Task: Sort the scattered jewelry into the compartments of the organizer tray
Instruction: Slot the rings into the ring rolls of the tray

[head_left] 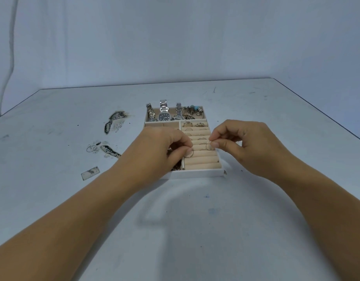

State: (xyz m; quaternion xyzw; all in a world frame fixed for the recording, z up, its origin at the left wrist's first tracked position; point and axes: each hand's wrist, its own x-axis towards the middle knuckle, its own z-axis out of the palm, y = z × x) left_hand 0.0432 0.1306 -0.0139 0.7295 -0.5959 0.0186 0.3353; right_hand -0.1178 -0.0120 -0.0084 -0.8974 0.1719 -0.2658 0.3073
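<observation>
Head view: I looked down at the organizer tray [195,173], which sat near the middle of the table [195,230].
Left hand [161,151]: my fingers were curled, and thumb and forefinger pinched the left-hand ring [190,153] over the ring rolls [201,160].
Right hand [236,142]: my fingers were curled too, and the tips of thumb and forefinger pinched the right-hand ring [209,147] just above a roll in the middle rows.
Two rings: they were near each other but apart, and I could not tell whether either one touched the rolls.
Ring rolls: they filled the right side of the tray, and the seated rings [187,124] stood in the far rows.
Back compartment: three watches lay side by side, with the dark-dial watch [164,117] in the middle.
Back right: a heap of charms and beads [192,112] lay beside the watches.
Near left compartment: my left hand hid most of it; a dark chain tangle [176,167] showed at its near end.
Table surface: dark stains [114,122] marked it to the left of the tray.
</observation>
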